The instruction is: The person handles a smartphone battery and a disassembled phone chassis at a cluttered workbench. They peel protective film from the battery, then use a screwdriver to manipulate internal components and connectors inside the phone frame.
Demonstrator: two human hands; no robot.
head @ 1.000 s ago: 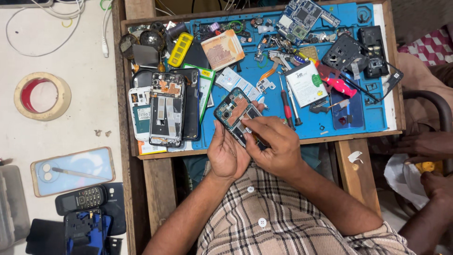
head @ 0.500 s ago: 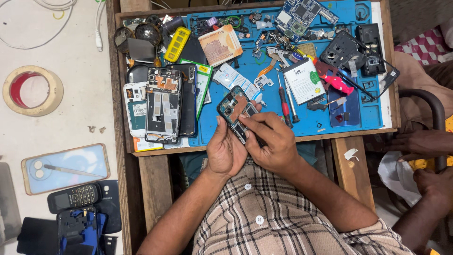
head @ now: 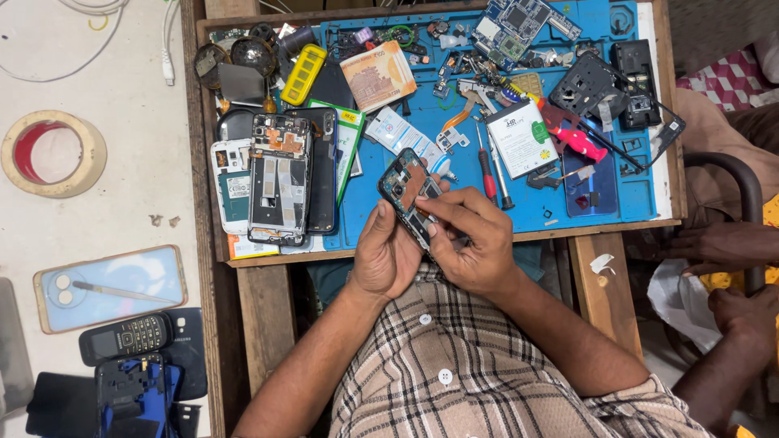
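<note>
An opened phone [head: 408, 193] with its back off and its circuit parts showing is held tilted above the near edge of the blue repair mat [head: 381, 207]. My left hand [head: 385, 253] grips it from below and on its left side. My right hand [head: 471, 239] rests on its right edge, fingertips pressing on the lower part of the exposed inside; whether they pinch a small tool is unclear.
The mat lies on a wooden tray [head: 406, 247] crowded with phone frames [head: 280, 178], a circuit board [head: 519, 24], screwdrivers [head: 487, 166], a white battery [head: 519, 138] and a yellow case [head: 303, 75]. A tape roll [head: 50, 154], a keypad phone [head: 126, 337] lie left. Another person's hands [head: 722, 243] are at right.
The camera view has shifted slightly. Both hands stay on the opened phone, with the right fingers moving a little along its lower edge.
</note>
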